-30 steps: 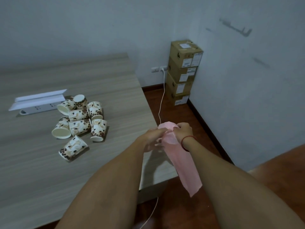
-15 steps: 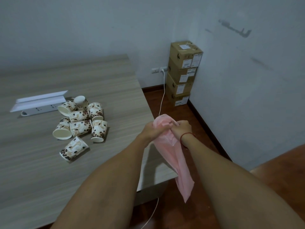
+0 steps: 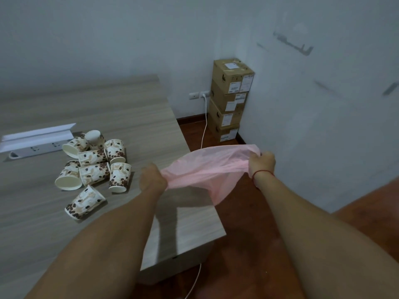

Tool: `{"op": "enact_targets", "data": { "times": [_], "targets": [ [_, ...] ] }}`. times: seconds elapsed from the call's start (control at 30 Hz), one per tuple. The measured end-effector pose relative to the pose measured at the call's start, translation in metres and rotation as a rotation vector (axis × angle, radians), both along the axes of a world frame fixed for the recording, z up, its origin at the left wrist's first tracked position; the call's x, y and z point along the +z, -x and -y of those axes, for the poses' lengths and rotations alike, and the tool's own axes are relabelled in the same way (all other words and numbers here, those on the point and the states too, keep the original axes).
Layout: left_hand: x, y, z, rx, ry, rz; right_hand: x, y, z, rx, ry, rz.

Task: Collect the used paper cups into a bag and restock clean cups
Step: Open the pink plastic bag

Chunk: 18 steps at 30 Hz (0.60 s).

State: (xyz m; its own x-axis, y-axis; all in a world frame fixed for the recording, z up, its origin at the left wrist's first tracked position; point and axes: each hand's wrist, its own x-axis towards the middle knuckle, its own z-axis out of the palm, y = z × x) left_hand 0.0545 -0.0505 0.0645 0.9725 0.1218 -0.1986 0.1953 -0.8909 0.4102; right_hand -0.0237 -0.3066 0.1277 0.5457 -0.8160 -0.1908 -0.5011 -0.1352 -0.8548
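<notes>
— Wood-grain table (image 3: 133, 117) fills the left, with a heap of bean-print paper cups (image 3: 95, 162) toppled on it beside a white power strip (image 3: 32, 148). Cardboard boxes (image 3: 231, 100) stand stacked in the far corner.

— And the bag?

— The pink plastic bag (image 3: 207, 169) hangs over the table's right edge, stretched wide between both fists. The left hand (image 3: 152, 180) grips one side of its mouth, the right hand (image 3: 262, 161) the other, well apart.
</notes>
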Motion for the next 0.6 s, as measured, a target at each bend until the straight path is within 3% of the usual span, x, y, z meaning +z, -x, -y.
{"op": "enact_targets", "data": {
  "times": [0.13, 0.3, 0.43, 0.6],
  "targets": [
    [0.025, 0.006, 0.035, -0.212, 0.113, 0.193, -0.003, -0.01, -0.026, 0.169, -0.15, -0.099],
    [0.015, 0.015, 0.07, -0.554, 0.285, 0.086, -0.004, -0.016, -0.046, 0.455, -0.146, -0.231],
    [-0.011, 0.021, 0.074, -0.586, 0.334, 0.029, -0.007, -0.015, -0.044, 0.497, -0.066, -0.252],
    [-0.022, 0.028, 0.075, -0.516, 0.475, -0.098, -0.018, -0.001, -0.051, 0.508, -0.322, -0.187]
  ]
}}
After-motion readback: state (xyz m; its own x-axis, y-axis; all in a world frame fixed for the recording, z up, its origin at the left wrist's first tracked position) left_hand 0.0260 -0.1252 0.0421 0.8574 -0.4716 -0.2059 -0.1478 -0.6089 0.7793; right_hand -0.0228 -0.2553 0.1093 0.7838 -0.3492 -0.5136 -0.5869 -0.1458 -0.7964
